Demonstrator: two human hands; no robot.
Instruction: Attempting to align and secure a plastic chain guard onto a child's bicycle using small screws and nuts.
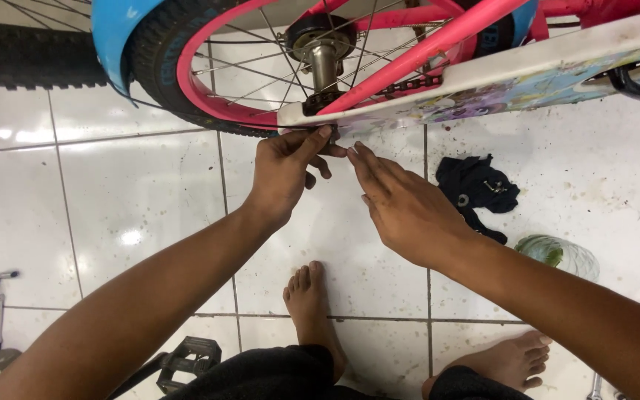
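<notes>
Head view: you look down on your two hands raised to the rear end of a child's bike, over white floor tiles.
Thing: the chain guard (498,78), a white printed panel; its tip sits right at your fingertips.
Long axis: the chain guard runs from its tip by your fingers up and away to your right, tilted, alongside the pink frame tube (424,52).
Left hand (284,172): fingers curled, thumb and forefinger pinched at the guard's tip; whether they hold a small part there or the edge itself cannot be told.
Right hand (401,204): fingers straight and together, released, tips just under the guard's lower edge, just right of your left thumb; touching or a hair short cannot be told.
Nearer hand: your left is on the tip; your right comes in from below and to the right.
Above the fingers: the sprocket (318,100) and chain (409,85) lie just beyond your left fingertips, the axle (321,52) higher inside the pink rim (194,81).
Right of the fingers: a dark rag (475,185) with small metal bits lies on the tile, well apart from your right hand.
Below the fingers: your bare feet (312,304), and a black pedal (190,359) near your left forearm.
</notes>
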